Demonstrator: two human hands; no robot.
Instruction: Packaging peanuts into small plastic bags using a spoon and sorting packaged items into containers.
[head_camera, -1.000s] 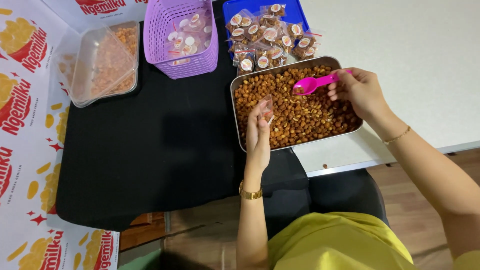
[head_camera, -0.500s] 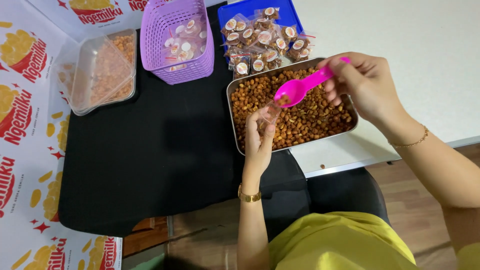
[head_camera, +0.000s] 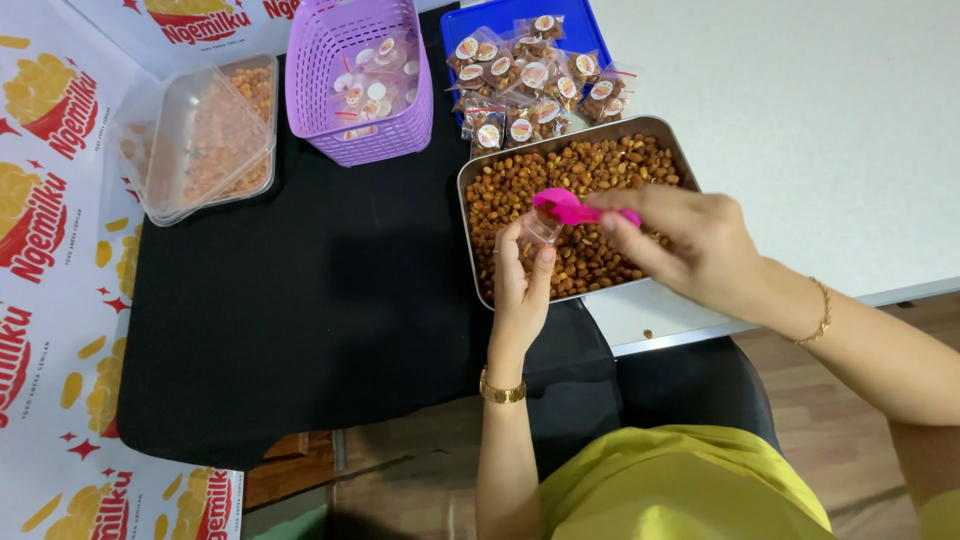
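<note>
A metal tray (head_camera: 468, 178) full of brown roasted nuts (head_camera: 590, 170) sits at the edge of the black cloth. My left hand (head_camera: 520, 285) holds a small clear plastic bag (head_camera: 541, 228) upright over the tray's near left part. My right hand (head_camera: 690, 245) grips a pink plastic spoon (head_camera: 568, 208) by its handle. The spoon's bowl rests right at the mouth of the bag.
A purple basket (head_camera: 360, 85) with small empty bags stands at the back. A blue tray (head_camera: 500, 15) behind the metal tray holds several filled packets (head_camera: 530, 75). A clear lidded container (head_camera: 200, 135) of orange snack lies at left. Black cloth (head_camera: 310, 300) covers the table's middle.
My right hand lifted the pink spoon out of the nuts and carried it left to the bag in my left hand. The left hand stayed over the tray.
</note>
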